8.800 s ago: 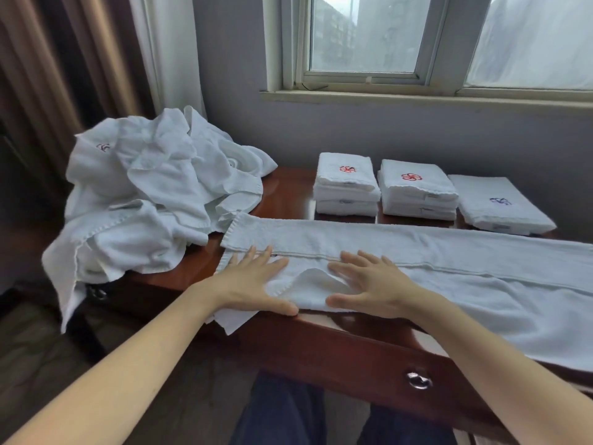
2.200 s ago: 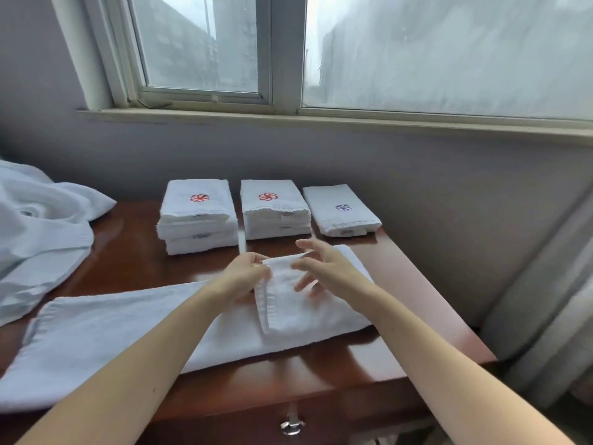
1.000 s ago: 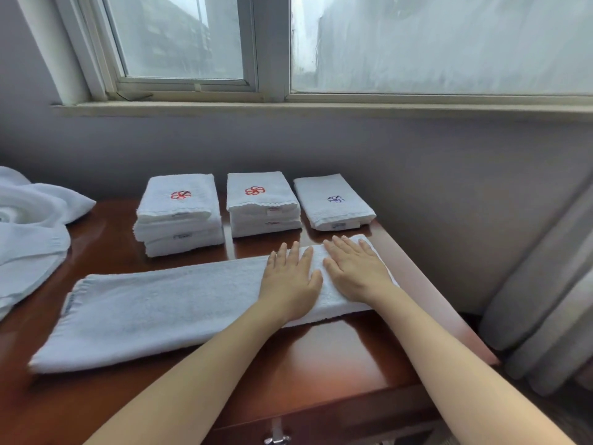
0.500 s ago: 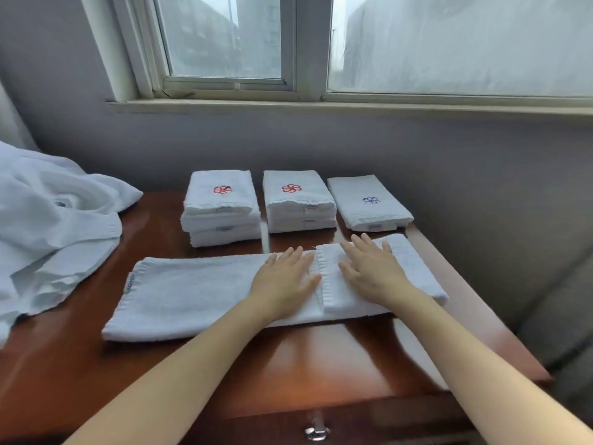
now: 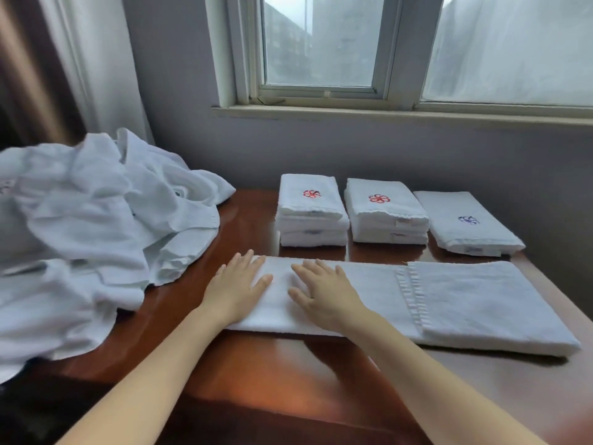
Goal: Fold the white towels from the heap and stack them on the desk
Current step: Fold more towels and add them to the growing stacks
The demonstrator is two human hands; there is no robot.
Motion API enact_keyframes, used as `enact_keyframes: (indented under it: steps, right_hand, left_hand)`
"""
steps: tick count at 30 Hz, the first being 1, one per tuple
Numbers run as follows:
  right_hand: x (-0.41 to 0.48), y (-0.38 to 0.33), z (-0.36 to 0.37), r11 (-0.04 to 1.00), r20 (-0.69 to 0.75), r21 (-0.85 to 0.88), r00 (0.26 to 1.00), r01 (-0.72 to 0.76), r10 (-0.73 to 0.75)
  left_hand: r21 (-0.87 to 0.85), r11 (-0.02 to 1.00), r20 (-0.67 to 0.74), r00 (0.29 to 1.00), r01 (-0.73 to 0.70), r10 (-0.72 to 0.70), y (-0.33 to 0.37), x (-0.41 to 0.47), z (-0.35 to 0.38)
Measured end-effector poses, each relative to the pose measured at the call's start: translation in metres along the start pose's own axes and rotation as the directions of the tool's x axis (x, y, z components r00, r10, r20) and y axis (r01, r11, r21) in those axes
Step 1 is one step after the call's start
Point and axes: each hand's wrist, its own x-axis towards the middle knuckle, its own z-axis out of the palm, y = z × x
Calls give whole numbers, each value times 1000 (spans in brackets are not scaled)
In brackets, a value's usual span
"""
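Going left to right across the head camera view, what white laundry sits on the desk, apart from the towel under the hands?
The heap of unfolded towels → left stack with a red emblem → middle stack with a red emblem → single folded towel with a purple emblem.

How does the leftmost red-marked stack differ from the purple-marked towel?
The leftmost stack is several folded layers high; the purple-marked towel lies as one low fold. The stack's emblem is red, the towel's purple. Both are white, folded, at the back of the desk.
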Motion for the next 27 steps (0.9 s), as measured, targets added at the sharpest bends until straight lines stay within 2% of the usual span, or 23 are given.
enact_keyframes:
  steps: [8,12,16,20,22,24,25,27]
  right_hand:
    - [7,-2,22,995,27,-96,999,-21,24]
    - [6,-2,22,993,14,-113,1000,-23,24]
    - [5,-3,22,995,2,-95,1000,-23,24]
    - [3,-1,21,999,-33,-31,999,-17,16]
    - [1,-1,17,999,-51,52,999,-10,13]
    - [0,0,9,977,-22,214,999,-23,29]
    - [0,1,2,933,10,357,999,-43,42]
    - [-5,3,-19,722,80,685,995,-100,61]
  left_hand:
    - [-121,961,-139,955,247,-263,-15,-3,9]
    - [-234,946,-180,946,226,-271,-17,-4,9]
    - [-351,928,-250,943,124,-220,-19,-7,3]
    - [-605,792,-201,946,84,-254,-14,-12,-11]
    - [-707,705,-166,956,55,-241,-6,-10,-20]
    - [-808,589,-135,965,24,-224,4,-9,-34]
    - [-845,534,-123,972,5,-203,10,-8,-42]
    - [-871,490,-103,989,-36,-110,25,-6,-57]
